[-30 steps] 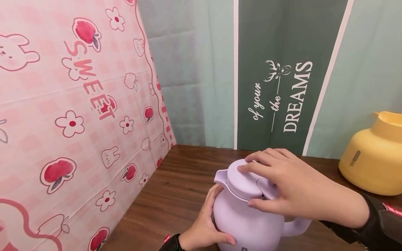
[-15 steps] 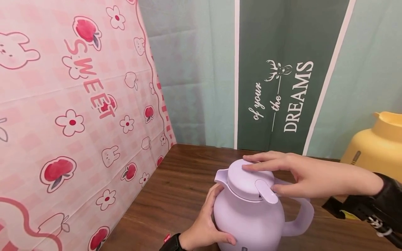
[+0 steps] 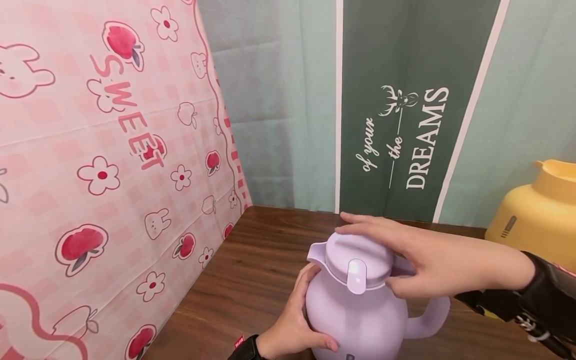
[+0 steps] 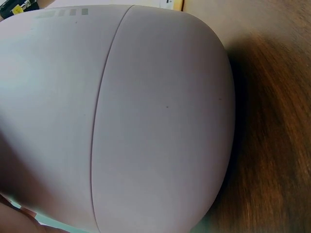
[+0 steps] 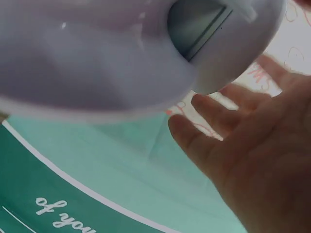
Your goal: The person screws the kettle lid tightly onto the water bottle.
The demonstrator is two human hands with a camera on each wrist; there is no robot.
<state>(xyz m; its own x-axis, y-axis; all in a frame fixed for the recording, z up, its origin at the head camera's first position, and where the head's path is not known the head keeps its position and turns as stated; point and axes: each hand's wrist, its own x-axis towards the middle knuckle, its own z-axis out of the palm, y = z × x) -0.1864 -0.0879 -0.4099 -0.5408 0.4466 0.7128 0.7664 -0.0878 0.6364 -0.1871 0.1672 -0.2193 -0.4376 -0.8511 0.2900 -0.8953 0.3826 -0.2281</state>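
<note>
A lilac insulated jug stands on the wooden table, spout pointing left and handle to the right. Its round lid sits in the neck, with the lid's thumb lever facing the front. My left hand grips the jug's left side, fingers behind and thumb in front. Over the lid, my right hand holds the rim, fingers along the far side and thumb at the right. Smooth jug wall fills most of the left wrist view. Fingers show beside the lilac jug in the right wrist view.
A yellow jug stands at the back right, partly behind my right forearm. A pink printed cloth hangs on the left and a green-and-teal curtain closes off the back. Dark wooden tabletop shows left of the lilac jug.
My right hand first shifts its hold on the lid, then turns it clockwise; the lever swings from the lower right to the front. My left hand and the jug body stay put.
</note>
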